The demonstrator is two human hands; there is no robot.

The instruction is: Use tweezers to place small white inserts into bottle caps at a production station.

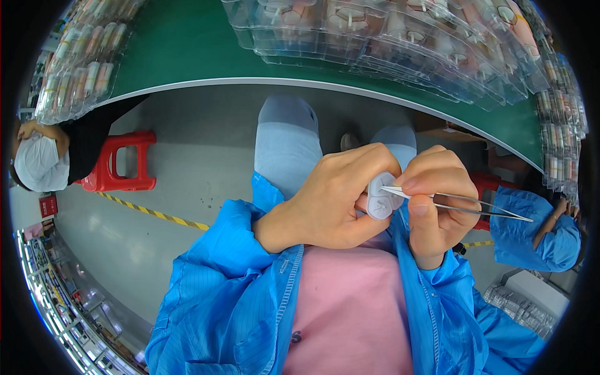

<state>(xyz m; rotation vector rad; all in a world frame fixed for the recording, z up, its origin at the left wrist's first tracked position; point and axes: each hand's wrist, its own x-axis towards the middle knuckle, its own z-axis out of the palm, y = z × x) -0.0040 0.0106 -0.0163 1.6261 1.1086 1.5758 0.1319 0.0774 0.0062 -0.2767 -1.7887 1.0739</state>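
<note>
Tweezers [397, 191] pinched between thumb and fingers of right hand [437, 187], tips at upper lobe of a piece [377, 208]; actual contact can't be told. Piece: white, two-lobed, gripped by left hand [340, 194], held over the lap in front of the chest. Marks on its face too small to read. Person seated, blue smock [219, 262], pink shirt [350, 306]; dark lettering [296, 337] on shirt, beside smock edge. Green bench [181, 50] ahead, pale edge. Clear trays [300, 47] stacked on it, toward the right, pale and pinkish items inside. Packs [81, 62] of slim tubes far left; similar ones far right. Red stool [147, 159] left, co-worker [42, 162] in white top near it. Second co-worker [519, 225] in blue, right. Yellow-black tape [162, 215] on floor [187, 181]. Red box [47, 205] far left carries pale print, too small to read. White carton [537, 290] lower right.
</note>
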